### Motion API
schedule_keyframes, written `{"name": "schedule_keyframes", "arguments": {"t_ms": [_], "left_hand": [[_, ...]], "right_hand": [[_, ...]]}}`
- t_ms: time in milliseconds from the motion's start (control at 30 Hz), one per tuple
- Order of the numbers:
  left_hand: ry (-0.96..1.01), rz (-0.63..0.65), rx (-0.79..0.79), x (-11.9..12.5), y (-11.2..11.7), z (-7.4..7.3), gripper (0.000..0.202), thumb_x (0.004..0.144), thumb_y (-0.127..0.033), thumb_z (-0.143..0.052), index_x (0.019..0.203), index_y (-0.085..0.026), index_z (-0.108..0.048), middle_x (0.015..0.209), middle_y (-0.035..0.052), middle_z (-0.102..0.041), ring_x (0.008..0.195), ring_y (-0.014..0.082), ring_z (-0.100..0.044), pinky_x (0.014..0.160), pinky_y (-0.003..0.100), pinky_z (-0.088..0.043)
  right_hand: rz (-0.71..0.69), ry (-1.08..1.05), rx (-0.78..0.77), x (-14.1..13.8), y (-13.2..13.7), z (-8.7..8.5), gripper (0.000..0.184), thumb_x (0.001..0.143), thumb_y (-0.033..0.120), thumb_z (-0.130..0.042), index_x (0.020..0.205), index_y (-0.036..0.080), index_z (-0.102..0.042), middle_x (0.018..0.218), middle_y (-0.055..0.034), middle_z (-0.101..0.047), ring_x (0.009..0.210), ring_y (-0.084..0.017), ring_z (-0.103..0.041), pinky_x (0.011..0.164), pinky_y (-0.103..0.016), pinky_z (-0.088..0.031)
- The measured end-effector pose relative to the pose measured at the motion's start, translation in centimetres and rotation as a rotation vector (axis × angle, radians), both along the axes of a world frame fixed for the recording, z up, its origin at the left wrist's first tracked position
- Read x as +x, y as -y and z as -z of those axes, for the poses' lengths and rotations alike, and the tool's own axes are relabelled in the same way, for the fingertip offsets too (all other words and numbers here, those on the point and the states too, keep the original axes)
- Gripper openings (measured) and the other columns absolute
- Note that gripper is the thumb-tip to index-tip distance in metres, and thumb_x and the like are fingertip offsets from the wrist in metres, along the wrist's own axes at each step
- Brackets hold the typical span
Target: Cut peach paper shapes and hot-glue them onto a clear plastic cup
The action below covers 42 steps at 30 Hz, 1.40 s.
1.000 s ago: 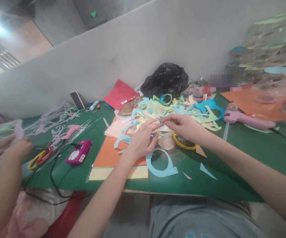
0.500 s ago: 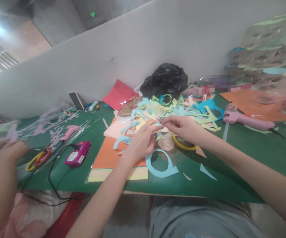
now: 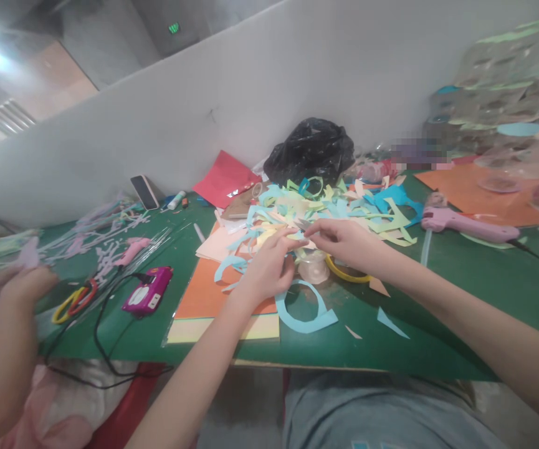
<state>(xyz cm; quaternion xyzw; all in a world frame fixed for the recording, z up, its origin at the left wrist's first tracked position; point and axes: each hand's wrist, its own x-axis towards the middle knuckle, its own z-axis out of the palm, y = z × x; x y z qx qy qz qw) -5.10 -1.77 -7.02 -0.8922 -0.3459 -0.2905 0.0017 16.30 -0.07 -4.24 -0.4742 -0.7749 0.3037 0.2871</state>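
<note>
My left hand and my right hand meet fingertip to fingertip above a heap of cut paper scraps. Both are closed in a pinch. What lies between the fingertips is too small to make out; a light blue bit shows beside them. A grey pointed tip sticks up just behind. Below the fingers stands a small clear plastic cup. Partly under my right hand lies a yellow loop. Nearer me is a light blue paper ring with a tail.
Orange paper sheets lie under my left forearm. A pink glue gun rests at right; a magenta box with a black cable sits at left. Behind are a black plastic bag and a phone. A co-worker's hands work at far left.
My hands stay almost in place, with only slight finger movement. At far left, the co-worker's hands have shifted a little to the right.
</note>
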Motion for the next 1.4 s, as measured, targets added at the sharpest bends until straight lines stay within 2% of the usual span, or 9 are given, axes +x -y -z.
{"name": "schedule_keyframes", "arguments": {"t_ms": [167,333,567,767,867,1000,1167,1400], "left_hand": [[-0.011,-0.007,-0.015,0.2,0.1,0.0,0.042,0.084,-0.003,-0.044,0.122,-0.019,-0.049,0.131,0.0152,-0.054,0.136,0.0261,-0.045,0.104,0.048,-0.047],[-0.035,-0.007,-0.041,0.2,0.2,-0.1,0.043,0.085,-0.004,-0.043,0.124,-0.020,-0.046,0.133,0.0155,-0.053,0.138,0.0266,-0.042,0.105,0.050,-0.046],[-0.060,-0.024,-0.056,0.0,0.2,0.0,0.044,0.086,-0.005,-0.043,0.128,-0.020,-0.046,0.141,0.0169,-0.047,0.140,0.0254,-0.039,0.106,0.048,-0.045],[-0.126,-0.048,0.140,0.2,0.4,-0.6,0.035,0.084,-0.014,-0.048,0.119,-0.016,-0.054,0.134,0.0194,-0.054,0.131,0.0297,-0.049,0.102,0.051,-0.046],[-0.121,-0.055,0.232,0.1,0.4,-0.7,0.027,0.086,-0.020,-0.050,0.112,-0.016,-0.058,0.121,0.0173,-0.064,0.125,0.0298,-0.054,0.097,0.049,-0.047],[-0.136,-0.031,0.348,-0.1,0.1,-0.6,0.021,0.085,-0.019,-0.054,0.105,-0.019,-0.061,0.100,0.0095,-0.072,0.117,0.0279,-0.061,0.093,0.045,-0.048],[-0.158,-0.036,0.486,-0.2,0.1,-0.9,0.021,0.084,-0.018,-0.058,0.104,-0.019,-0.063,0.096,0.0061,-0.074,0.106,0.0268,-0.065,0.088,0.042,-0.049],[-0.120,-0.042,0.541,0.1,0.0,-1.0,0.014,0.086,-0.021,-0.057,0.098,-0.020,-0.064,0.085,0.0042,-0.073,0.091,0.0209,-0.067,0.079,0.036,-0.052]], "right_hand": [[-0.013,-0.012,0.013,0.1,-0.1,0.2,0.029,0.090,0.035,-0.047,0.100,0.022,-0.070,0.073,-0.0009,-0.065,0.062,-0.014,-0.052,0.059,-0.025,-0.037],[-0.005,0.008,0.001,0.0,-0.1,-0.1,0.028,0.089,0.035,-0.047,0.098,0.021,-0.070,0.068,0.0007,-0.061,0.058,-0.013,-0.049,0.058,-0.025,-0.036],[-0.028,0.031,0.003,0.0,0.0,-0.4,0.028,0.089,0.035,-0.046,0.099,0.022,-0.069,0.067,0.0015,-0.060,0.057,-0.012,-0.048,0.057,-0.025,-0.035],[-0.033,0.042,0.020,0.1,-0.2,0.0,0.028,0.090,0.036,-0.046,0.098,0.023,-0.069,0.067,0.0012,-0.063,0.059,-0.015,-0.052,0.057,-0.026,-0.037],[-0.032,0.019,-0.008,-0.1,-0.2,0.2,0.028,0.090,0.034,-0.046,0.103,0.023,-0.068,0.079,-0.0015,-0.070,0.069,-0.017,-0.060,0.062,-0.027,-0.041],[-0.006,-0.008,-0.025,-0.3,-0.4,0.7,0.031,0.091,0.034,-0.046,0.108,0.022,-0.068,0.098,-0.0052,-0.074,0.086,-0.021,-0.066,0.073,-0.030,-0.046],[-0.036,-0.044,-0.028,-0.3,-0.5,1.1,0.031,0.092,0.037,-0.045,0.104,0.022,-0.069,0.107,-0.0061,-0.074,0.097,-0.024,-0.066,0.084,-0.034,-0.047],[-0.097,-0.087,-0.039,-0.3,-0.7,0.9,0.031,0.092,0.037,-0.044,0.098,0.022,-0.070,0.107,-0.0056,-0.073,0.098,-0.024,-0.065,0.083,-0.034,-0.048]]}}
